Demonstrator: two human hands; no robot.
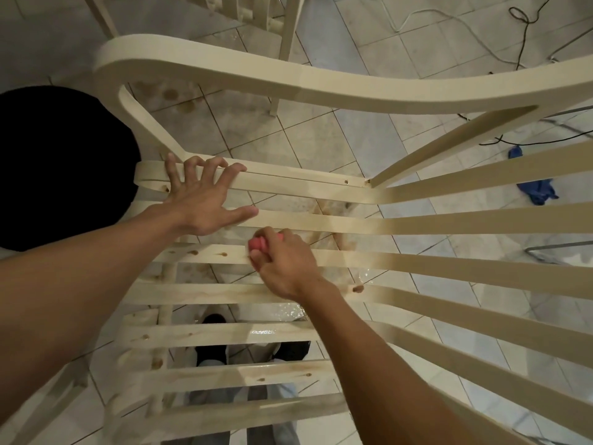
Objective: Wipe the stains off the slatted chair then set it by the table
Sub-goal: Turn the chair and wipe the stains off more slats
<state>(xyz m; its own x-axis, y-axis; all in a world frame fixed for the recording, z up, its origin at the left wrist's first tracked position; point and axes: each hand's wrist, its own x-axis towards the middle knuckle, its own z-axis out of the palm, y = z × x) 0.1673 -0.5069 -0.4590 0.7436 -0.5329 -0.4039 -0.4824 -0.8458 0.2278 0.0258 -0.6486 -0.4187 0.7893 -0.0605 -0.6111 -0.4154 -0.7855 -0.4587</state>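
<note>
The cream slatted chair (pixel 417 220) fills the view, tipped so its seat slats run across in front of me. My left hand (pixel 202 197) rests on the upper slats, fingers spread and hooked over the top one. My right hand (pixel 282 261) grips a small pink cloth or sponge (pixel 258 243) and presses it against a middle slat. Brown stains show on the slats to the right of that hand (pixel 340 239) and near a knot (pixel 357 288). Wet patches glisten on a lower slat.
Another cream slatted piece of furniture (pixel 256 14) stands at the top. A black round object (pixel 57 165) sits at the left. A blue rag (pixel 537 191) and loose cables (pixel 519 36) lie on the stained tile floor. My feet (pixel 211 348) show under the slats.
</note>
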